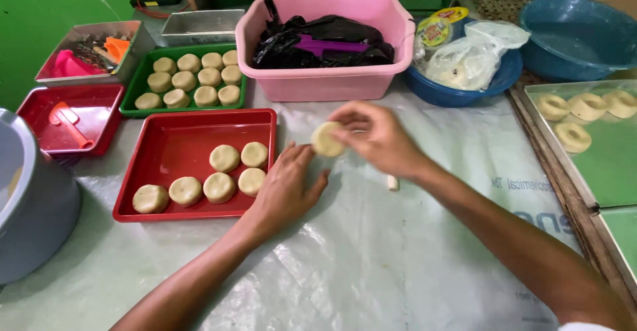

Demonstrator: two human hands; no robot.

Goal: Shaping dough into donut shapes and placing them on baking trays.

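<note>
My right hand (pixel 378 138) holds a round flat dough piece (pixel 326 138) just above the plastic-covered table (pixel 371 258). My left hand (pixel 286 188) lies flat on the table beside the red tray (pixel 166 132), fingers spread and pointing toward the dough piece, holding nothing. Several round dough pieces (pixel 219 186) lie in the near half of that red tray. A small scrap of dough (pixel 393 183) lies on the table under my right wrist.
A green tray (pixel 133 95) of several dough rounds sits behind the red one. A pink tub (pixel 325 79) with black plastic stands at the back, blue basins (pixel 577 36) to the right, ring-shaped dough (pixel 574 136) on a green sheet, a grey bucket (pixel 30 198) at left.
</note>
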